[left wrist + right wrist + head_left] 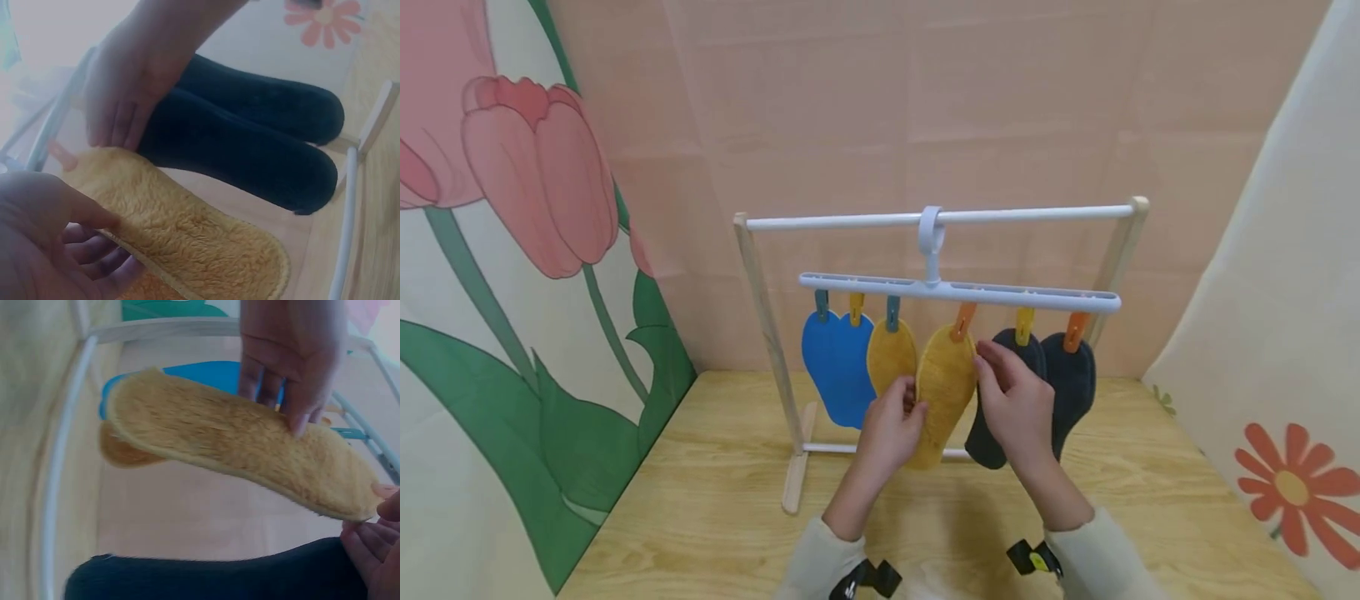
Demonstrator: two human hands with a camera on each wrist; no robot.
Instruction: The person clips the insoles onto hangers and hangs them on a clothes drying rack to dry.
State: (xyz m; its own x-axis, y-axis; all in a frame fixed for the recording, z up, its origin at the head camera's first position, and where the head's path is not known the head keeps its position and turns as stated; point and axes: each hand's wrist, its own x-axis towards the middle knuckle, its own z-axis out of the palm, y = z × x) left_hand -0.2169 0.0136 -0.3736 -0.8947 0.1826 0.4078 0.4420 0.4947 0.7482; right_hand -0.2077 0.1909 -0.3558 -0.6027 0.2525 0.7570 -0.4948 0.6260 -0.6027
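Note:
A fuzzy yellow insole (946, 400) hangs by its top from an orange clip (963, 321) on a white hanger (1000, 294). My left hand (891, 429) pinches its left edge, thumb on the fleecy face and fingers behind, as the left wrist view shows. On the opposite edge, near the top, my right hand (1021, 408) holds it between thumb and fingertips. Another yellow insole (891, 343) hangs behind and to the left, partly hidden. Two dark insoles (987, 433) hang on the right, one partly covered by my right hand.
Blue insoles (838, 367) hang from clips at the hanger's left end. The hanger hooks over the white top rod (1037, 215) of a wooden-legged rack (767, 325), standing on a wood-grain table (700, 492). Flower-printed cloths flank both sides; a pink cloth (850, 100) hangs behind.

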